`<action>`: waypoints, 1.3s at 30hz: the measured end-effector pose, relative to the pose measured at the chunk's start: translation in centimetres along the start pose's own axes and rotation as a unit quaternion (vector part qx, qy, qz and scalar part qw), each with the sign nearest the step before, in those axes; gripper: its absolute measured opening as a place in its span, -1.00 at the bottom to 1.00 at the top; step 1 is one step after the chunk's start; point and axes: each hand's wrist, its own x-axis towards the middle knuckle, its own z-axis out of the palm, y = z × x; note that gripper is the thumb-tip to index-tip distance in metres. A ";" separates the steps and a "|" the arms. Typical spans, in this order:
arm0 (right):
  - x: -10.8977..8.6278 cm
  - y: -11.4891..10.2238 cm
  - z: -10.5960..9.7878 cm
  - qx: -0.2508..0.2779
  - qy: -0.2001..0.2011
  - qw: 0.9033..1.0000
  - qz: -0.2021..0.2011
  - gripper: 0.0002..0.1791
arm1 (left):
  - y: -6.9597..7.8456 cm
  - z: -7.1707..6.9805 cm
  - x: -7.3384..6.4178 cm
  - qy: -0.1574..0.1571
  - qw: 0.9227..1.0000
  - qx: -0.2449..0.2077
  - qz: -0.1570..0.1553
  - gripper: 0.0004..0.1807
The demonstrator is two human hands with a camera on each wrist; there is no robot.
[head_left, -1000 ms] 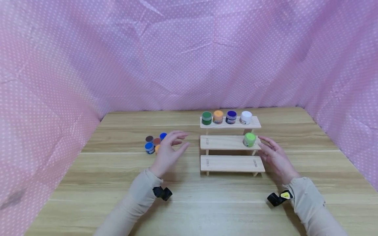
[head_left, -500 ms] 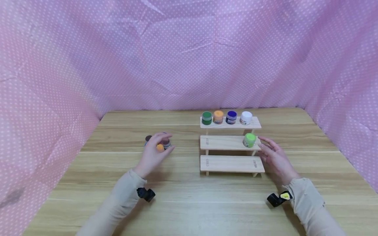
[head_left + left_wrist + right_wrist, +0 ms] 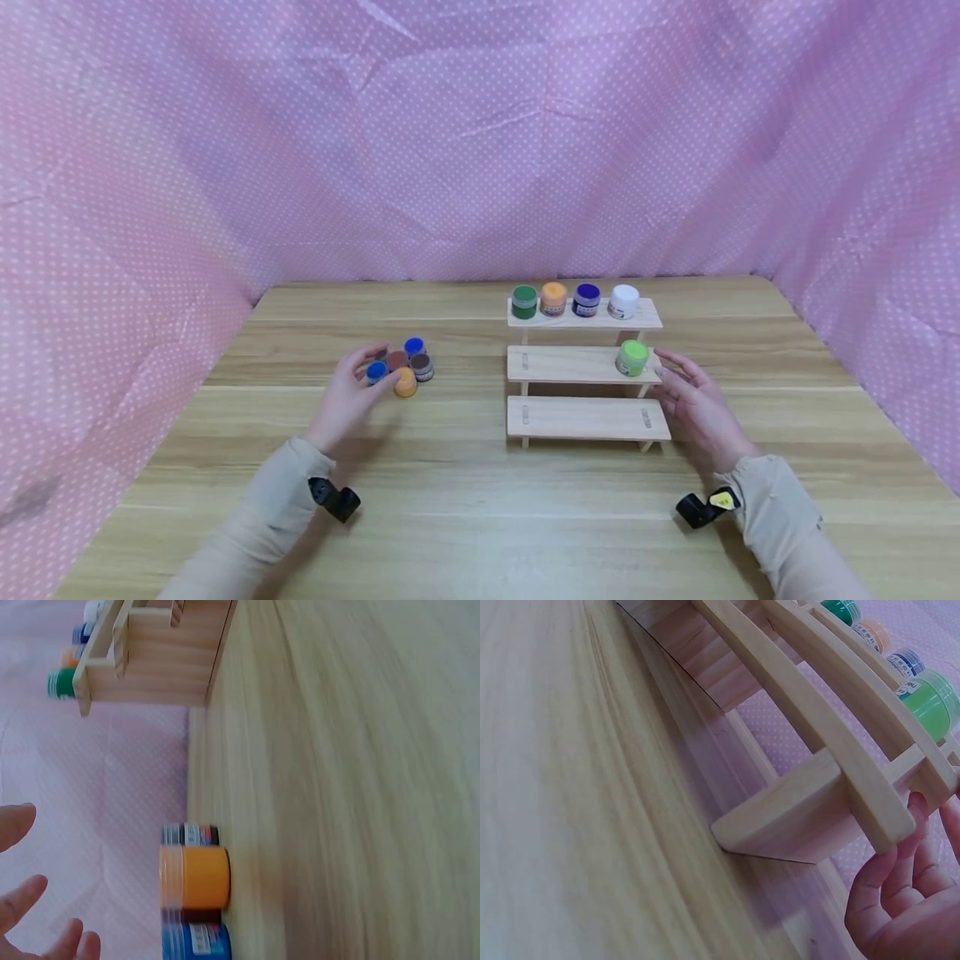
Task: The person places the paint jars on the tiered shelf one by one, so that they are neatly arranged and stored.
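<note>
My left hand (image 3: 348,396) reaches over a cluster of small paint jars on the table, fingers spread and curved. Nearest its fingers are a blue jar (image 3: 377,372) and an orange jar (image 3: 405,382); a reddish-brown jar (image 3: 397,360), a dark brown jar (image 3: 422,367) and another blue jar (image 3: 415,347) stand behind. In the left wrist view the fingertips (image 3: 34,889) are apart from the orange jar (image 3: 206,877). At the right end of a three-tier wooden shelf (image 3: 562,364), my right hand (image 3: 705,412) touches the board end with loosely bent fingers. A light green jar (image 3: 633,358) sits close by on the middle tier.
Along the top tier stand a dark green jar (image 3: 524,302), a peach-orange jar (image 3: 553,298), a dark blue jar (image 3: 587,300) and a white jar (image 3: 623,302). A pink dotted cloth (image 3: 480,150) hangs behind the wooden table (image 3: 480,517).
My left hand has moved left, from the right side of the jar cluster to its left front. The right hand stays at the shelf's end.
</note>
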 end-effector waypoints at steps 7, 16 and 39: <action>0.0 0.1 -0.1 -0.004 -0.011 1.000 -0.013 -0.70 | -1.0 -1.2 0.8 0.020 0.999 -0.012 -0.038 -0.41; 0.0 -0.1 0.0 -0.025 -0.010 1.000 -0.012 -0.72 | -2.1 -2.0 1.5 0.008 0.998 -0.019 -0.067 -0.35; 0.1 -0.6 0.1 -0.045 0.011 0.999 0.011 -0.73 | -3.9 -2.2 2.4 -0.065 0.991 -0.006 -0.120 -0.36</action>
